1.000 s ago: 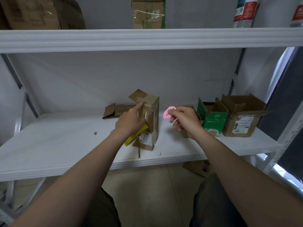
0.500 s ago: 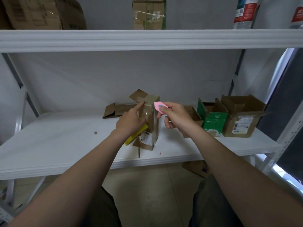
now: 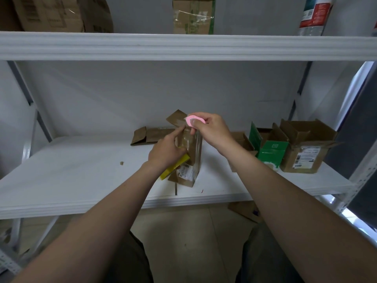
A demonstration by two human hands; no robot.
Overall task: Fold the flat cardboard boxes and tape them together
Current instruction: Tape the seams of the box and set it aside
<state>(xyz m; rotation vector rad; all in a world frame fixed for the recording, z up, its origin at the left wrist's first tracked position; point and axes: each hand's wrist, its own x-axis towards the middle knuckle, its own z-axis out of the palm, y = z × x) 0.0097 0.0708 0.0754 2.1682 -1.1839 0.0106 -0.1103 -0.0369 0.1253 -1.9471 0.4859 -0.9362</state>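
A tall narrow cardboard box (image 3: 194,158) stands upright in the middle of the white shelf (image 3: 81,176), its top flap raised. A strip of clear tape runs down its near face. My left hand (image 3: 166,152) grips a yellow tape roll (image 3: 174,167) low against the box, with one finger pressing the tape near the top edge. My right hand (image 3: 210,131) pinches a small pink cutter (image 3: 193,121) at the box's top, right where the tape meets the flap. A flat folded box (image 3: 151,135) lies behind on the shelf.
To the right on the shelf stand a green-and-white open box (image 3: 271,152), a brown open box with a label (image 3: 306,148) and another brown box (image 3: 242,141) behind my right wrist. The upper shelf (image 3: 183,45) holds more cartons. A cardboard scrap (image 3: 122,163) lies at left.
My right hand has carried the pink cutter leftward and up, from beside the box to its top edge. The left hand has stayed on the box and tape.
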